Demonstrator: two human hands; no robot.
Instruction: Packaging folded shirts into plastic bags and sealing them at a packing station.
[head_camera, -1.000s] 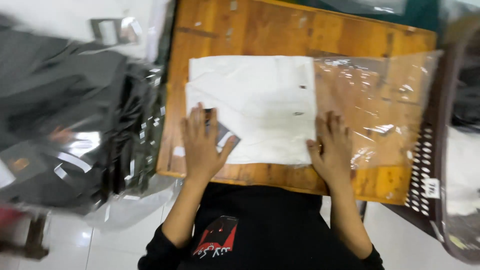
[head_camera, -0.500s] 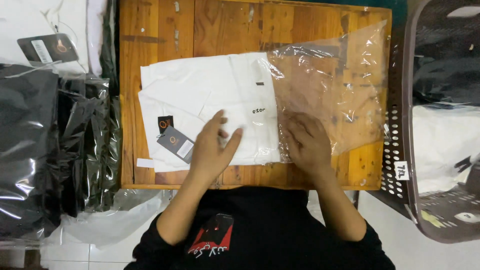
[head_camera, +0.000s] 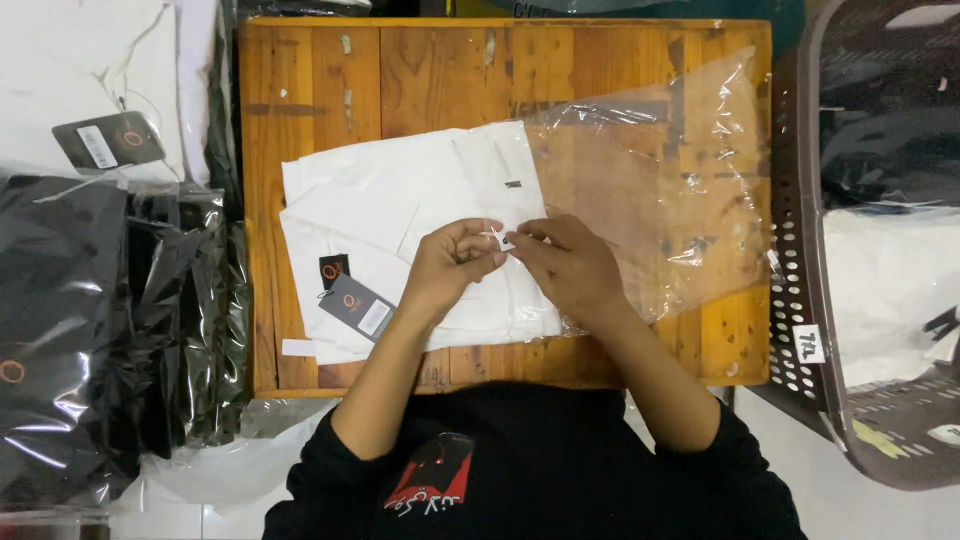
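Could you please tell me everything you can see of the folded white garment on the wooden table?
The folded white garment lies flat on the wooden table, slightly askew. It looks like soft cloth, with a small dark mark near its right edge. Dark hang tags rest on its lower left. Its right end sits at the mouth of a clear plastic bag. Both hands, left and right, pinch something small above it.

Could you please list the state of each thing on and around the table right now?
White shirt: folded, flat on the table, one end inside the bag.
Clear plastic bag: mouth open around the shirt, rest flat and empty.
Hang tags: attached, lying on the shirt.
Left hand: pinching something small at the bag's mouth.
Right hand: pinching the same spot.
Basket: holds packed garments.
Black packed garments: stacked, bagged.
Wooden table: worn.
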